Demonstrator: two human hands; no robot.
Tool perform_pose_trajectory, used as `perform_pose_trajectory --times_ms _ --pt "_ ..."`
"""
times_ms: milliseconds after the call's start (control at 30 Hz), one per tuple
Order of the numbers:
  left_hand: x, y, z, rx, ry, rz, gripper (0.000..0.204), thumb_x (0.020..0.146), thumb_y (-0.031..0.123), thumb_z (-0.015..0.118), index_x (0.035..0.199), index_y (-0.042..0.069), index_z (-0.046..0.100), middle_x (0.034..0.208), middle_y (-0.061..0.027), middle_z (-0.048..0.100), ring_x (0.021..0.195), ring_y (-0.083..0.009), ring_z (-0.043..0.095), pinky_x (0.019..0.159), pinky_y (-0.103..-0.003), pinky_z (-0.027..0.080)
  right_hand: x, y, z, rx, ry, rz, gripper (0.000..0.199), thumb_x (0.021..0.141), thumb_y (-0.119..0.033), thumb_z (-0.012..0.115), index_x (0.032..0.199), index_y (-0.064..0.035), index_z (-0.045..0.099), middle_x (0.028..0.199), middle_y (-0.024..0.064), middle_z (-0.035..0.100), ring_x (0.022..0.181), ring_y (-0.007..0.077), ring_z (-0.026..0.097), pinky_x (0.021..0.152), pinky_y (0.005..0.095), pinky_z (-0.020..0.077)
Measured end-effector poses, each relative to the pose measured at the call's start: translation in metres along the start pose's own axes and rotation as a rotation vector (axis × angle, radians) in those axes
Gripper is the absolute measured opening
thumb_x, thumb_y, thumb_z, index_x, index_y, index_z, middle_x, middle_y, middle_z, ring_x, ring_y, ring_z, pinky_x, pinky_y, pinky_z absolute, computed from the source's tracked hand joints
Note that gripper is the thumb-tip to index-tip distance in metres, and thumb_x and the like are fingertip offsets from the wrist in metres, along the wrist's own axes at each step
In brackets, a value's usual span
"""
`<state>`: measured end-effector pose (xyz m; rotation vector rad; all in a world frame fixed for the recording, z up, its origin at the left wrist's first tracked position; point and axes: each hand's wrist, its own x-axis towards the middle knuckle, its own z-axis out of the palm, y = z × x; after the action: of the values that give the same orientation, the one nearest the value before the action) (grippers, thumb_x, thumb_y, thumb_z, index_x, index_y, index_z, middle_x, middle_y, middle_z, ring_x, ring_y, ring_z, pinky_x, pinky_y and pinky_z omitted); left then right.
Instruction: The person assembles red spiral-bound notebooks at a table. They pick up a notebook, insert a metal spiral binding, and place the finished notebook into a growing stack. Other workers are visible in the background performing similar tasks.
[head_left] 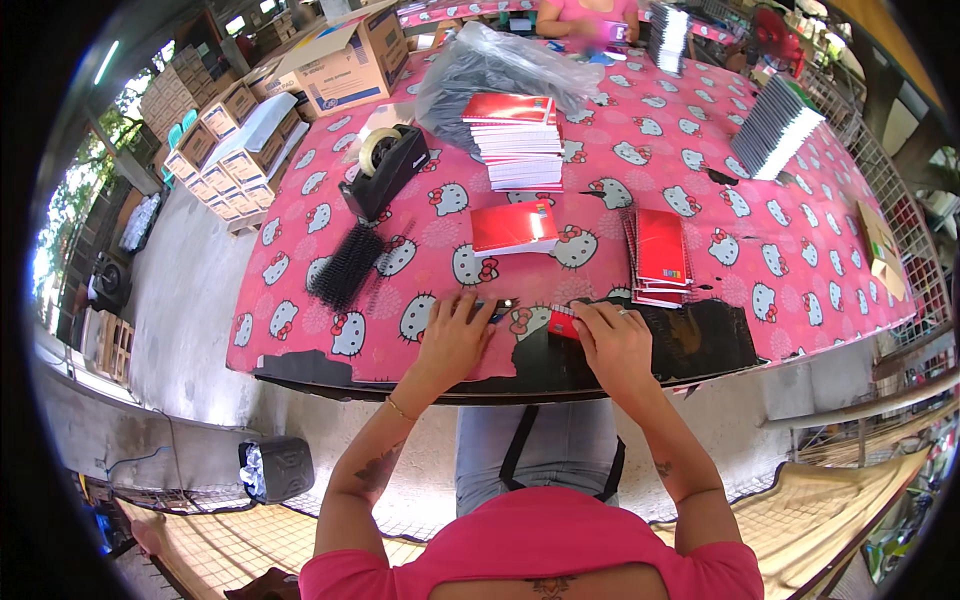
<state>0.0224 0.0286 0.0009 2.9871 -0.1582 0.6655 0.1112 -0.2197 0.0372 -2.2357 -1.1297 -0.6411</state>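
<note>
Red covers the small notebook (564, 324) near the front edge of the table, partly hidden beneath the fingers of the right hand (617, 345). That hand is bent over the notebook's right end, its fingertips on it; whether they grip it or only press it down, I cannot tell. The left hand (455, 335) lies palm down to the left, fingers stretched forward, just beside a small dark object (495, 312) with a bright tip; whether the fingers hold that object I cannot tell. Under the right hand, the pink cat-print tablecloth (850, 310) is torn away, baring a black tabletop (690, 338). Beyond the hands lies a low pile of red notebooks (514, 228), with a taller pile (516, 150) behind it and another stack (660, 252) to the right. To the left are a bundle of black spiral coils (345, 267) and a black tape dispenser (390, 180). Farther back, a grey plastic bag (480, 75) slumps near an open cardboard box (365, 65), a dark-and-white stack (778, 125) leans at the right, and another person (590, 15) in pink is across the table.
</note>
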Motion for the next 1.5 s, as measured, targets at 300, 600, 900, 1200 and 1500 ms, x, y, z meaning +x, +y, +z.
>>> perform_pose_trajectory --times_ms 300,600,900,1200,1500 --pt "-0.003 0.064 -0.026 -1.896 -0.333 -0.889 0.036 0.104 0.027 0.048 0.128 0.001 0.051 0.107 -0.0228 0.068 0.09 -0.033 0.071 0.079 -0.044 0.06 0.006 -0.005 0.009 0.019 0.021 0.109 0.021 0.085 -0.012 0.071 0.106 -0.01 0.069 0.091 0.0045 0.067 0.076 0.025 0.067 0.067 0.0365 0.0504" --pt "-0.001 0.068 -0.018 -2.088 -0.329 -0.868 0.039 0.105 0.028 0.046 0.13 -0.001 0.05 0.11 -0.0239 0.068 0.099 -0.0339 0.071 0.083 -0.043 0.06 0.007 -0.005 0.01 0.01 0.044 0.092 0.015 0.087 -0.014 0.069 0.102 -0.0114 0.067 0.09 0.0027 0.065 0.075 0.0228 0.066 0.067 0.0362 0.0502" --pt "0.003 0.071 -0.024 -2.055 -0.297 -0.862 0.04 0.105 0.03 0.046 0.131 -0.001 0.048 0.109 -0.0238 0.067 0.099 -0.0346 0.071 0.085 -0.044 0.06 0.008 -0.006 0.01 0.029 0.046 0.104 0.016 0.087 -0.013 0.069 0.102 -0.0116 0.067 0.09 0.0031 0.065 0.078 0.0234 0.066 0.068 0.0366 0.0502" --pt "0.012 0.059 -0.03 -0.828 -0.081 -0.296 0.034 0.095 0.015 0.062 0.127 0.004 0.065 0.102 -0.0125 0.066 0.089 -0.0236 0.063 0.076 -0.034 0.051 0.005 -0.002 0.01 0.08 0.026 0.172 0.016 0.088 -0.012 0.069 0.103 -0.0079 0.066 0.09 0.0083 0.064 0.077 0.0305 0.065 0.069 0.0394 0.0508" --pt "0.04 -0.001 0.005 -0.45 0.066 0.078 0.033 0.085 0.019 0.072 0.116 0.009 0.069 0.12 -0.0162 0.063 0.112 -0.0364 0.058 0.096 -0.049 0.046 0.047 0.173 -0.018 0.311 0.293 0.701 0.033 0.091 -0.025 0.071 0.109 0.0018 0.067 0.088 0.0143 0.069 0.082 0.0245 0.065 0.078 0.0366 0.0515"
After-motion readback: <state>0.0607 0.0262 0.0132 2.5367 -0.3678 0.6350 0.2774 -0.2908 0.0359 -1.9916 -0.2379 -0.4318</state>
